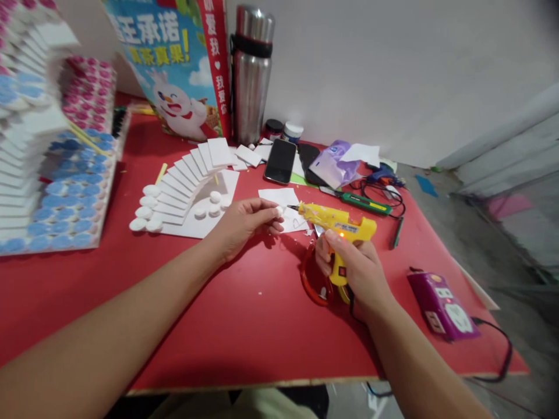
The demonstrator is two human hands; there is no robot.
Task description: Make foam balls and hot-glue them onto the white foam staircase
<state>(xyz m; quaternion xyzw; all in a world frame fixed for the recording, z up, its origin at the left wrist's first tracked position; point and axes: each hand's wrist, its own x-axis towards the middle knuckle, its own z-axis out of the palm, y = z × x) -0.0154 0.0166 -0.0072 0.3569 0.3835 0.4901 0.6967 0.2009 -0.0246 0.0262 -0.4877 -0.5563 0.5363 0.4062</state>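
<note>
My right hand (353,265) grips a yellow glue gun (336,221) by its handle, nozzle pointing left. My left hand (244,224) pinches a small white round piece (279,210) right at the nozzle tip, over a white paper sheet (282,198). Left of that hand lies a fan of white foam steps (187,171) on a white base, with several white round pieces (146,206) along its edge and some (212,203) on the base.
Red table (244,314). Scissors with red handles (312,279) lie under my right hand. A black phone (280,161), steel flask (251,75), green utility knife (362,202), purple device (441,305) with cable, and a stepped blue-and-pink model (52,145) at left.
</note>
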